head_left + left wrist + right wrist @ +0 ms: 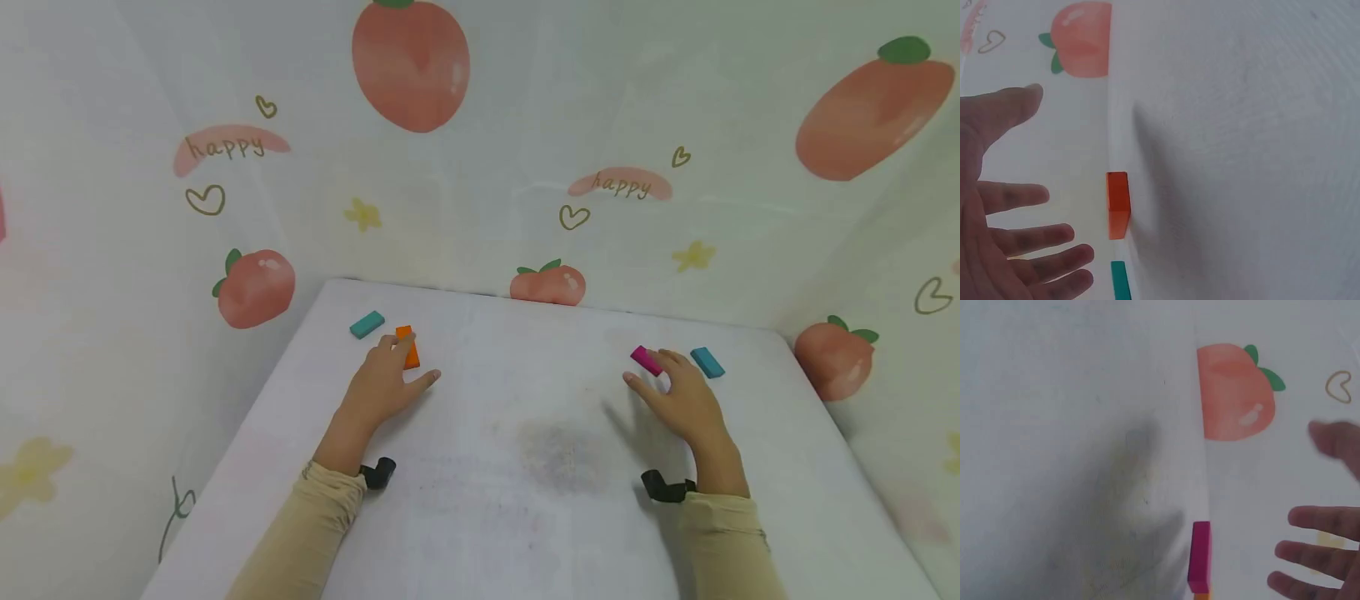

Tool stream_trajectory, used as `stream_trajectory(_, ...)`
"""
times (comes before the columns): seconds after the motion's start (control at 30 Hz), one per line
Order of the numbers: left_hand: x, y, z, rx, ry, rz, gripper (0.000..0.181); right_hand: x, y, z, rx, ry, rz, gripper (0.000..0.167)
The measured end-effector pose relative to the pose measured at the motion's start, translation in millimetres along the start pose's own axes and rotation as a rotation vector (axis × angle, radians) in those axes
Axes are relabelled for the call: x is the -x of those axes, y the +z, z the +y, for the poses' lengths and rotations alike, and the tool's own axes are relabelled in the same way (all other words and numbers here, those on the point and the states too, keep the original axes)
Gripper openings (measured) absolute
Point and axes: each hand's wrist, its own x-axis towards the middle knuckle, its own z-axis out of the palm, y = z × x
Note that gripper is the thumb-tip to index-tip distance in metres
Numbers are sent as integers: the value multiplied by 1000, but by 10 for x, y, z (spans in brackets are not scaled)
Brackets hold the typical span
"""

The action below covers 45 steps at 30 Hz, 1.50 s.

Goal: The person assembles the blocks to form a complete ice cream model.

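Note:
My left hand (378,383), fingers spread, hovers by an orange block (412,354) and partly covers it in the head view. The left wrist view has this orange block (1119,205) apart from the fingertips. Beyond the left hand lies a teal block (367,324). On the other side, my right hand (684,396) hovers near a magenta block (645,361), thumb and fingers apart. A blue block (707,362) lies just right of its fingers. In the right wrist view the magenta block (1200,556) stands clear of the fingers, with an orange sliver (1202,597) at its lower end.
The blocks lie toward the far edge of a white table (487,517), which has a greyish stain (566,454). A printed cloth (465,208) with fruit, hearts and flowers hangs behind and beside it. Each wrist carries a black device (380,473).

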Motion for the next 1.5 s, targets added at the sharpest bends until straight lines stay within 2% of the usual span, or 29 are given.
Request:
stream_trajectory(0.07, -27, 0, -19, 3, 9, 11, 84, -32, -6, 59, -26, -24, 34, 75)
stream_trajectory(0.2, -76, 1, -45, 34, 54, 75, 68, -112, 3, 191, -65, -46, 59, 59)
stream_trajectory(0.3, -118, 5, -55, 58, 70, 114, 58, -174, 12, 263, -72, -27, 60, 51)
stream_trajectory(0.37, -151, 14, -63, 63, 65, 119, 55, -212, 14, 296, -76, -6, 51, 48)
stream_trajectory(0.63, -265, 57, -94, 70, -14, 49, 42, -345, 51, 383, -54, 32, 12, 38)
stream_trajectory(0.83, -328, 86, -126, 83, -46, -1, 44, -430, 88, 453, -29, 26, 1, 33)
stream_trajectory(1.0, -359, 96, -140, 79, -61, -3, 39, -474, 95, 468, -28, 28, -10, 30)
stream_trajectory(1.23, -372, 79, -128, 75, -49, 12, 35, -509, 91, 463, -22, 41, -10, 29)
stream_trajectory(1.5, -374, 81, -120, 86, -67, -15, 36, -532, 96, 455, -21, 44, -5, 29)
